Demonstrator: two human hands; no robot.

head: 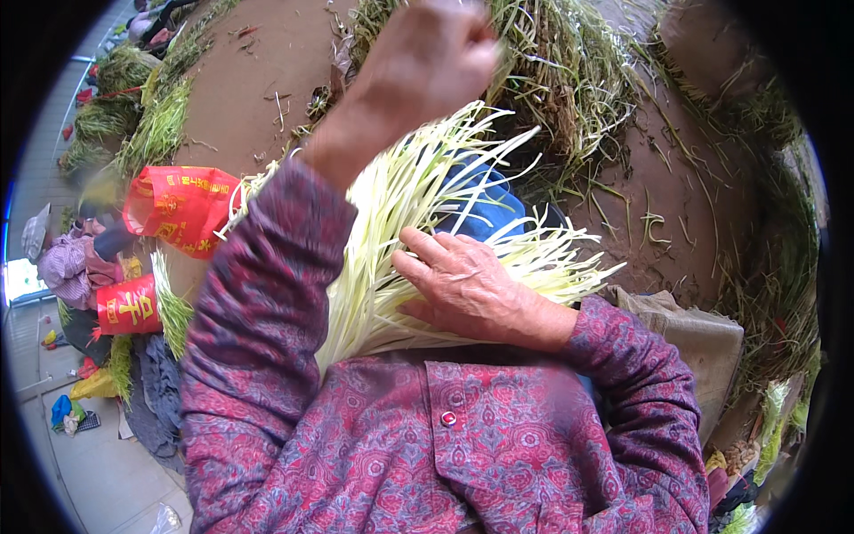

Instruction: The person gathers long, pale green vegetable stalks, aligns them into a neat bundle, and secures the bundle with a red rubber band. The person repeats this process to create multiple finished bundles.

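Observation:
A large heap of long, pale stalks that look like blanched chives (373, 213) lies across my lap, with leaf tips fanning out to the upper and right side. My right hand (467, 284) lies over the stalks, fingers bent and thumb apart, loosely holding some of them down. Raised above the far end of the heap is my left hand (434, 60), curled and blurred by motion. Whether it has anything in it is hidden. Blue cloth or plastic (487, 193) shows beneath the leaf tips.
Beyond my hands stands a thick pile of untrimmed greens (567, 73) on brown, muddy ground (233, 87). Red printed bags (183, 203) are at left, near another seated person (73, 260). A grey-brown cloth-covered block (687, 340) stands at my right. More greens (767, 320) line the far right.

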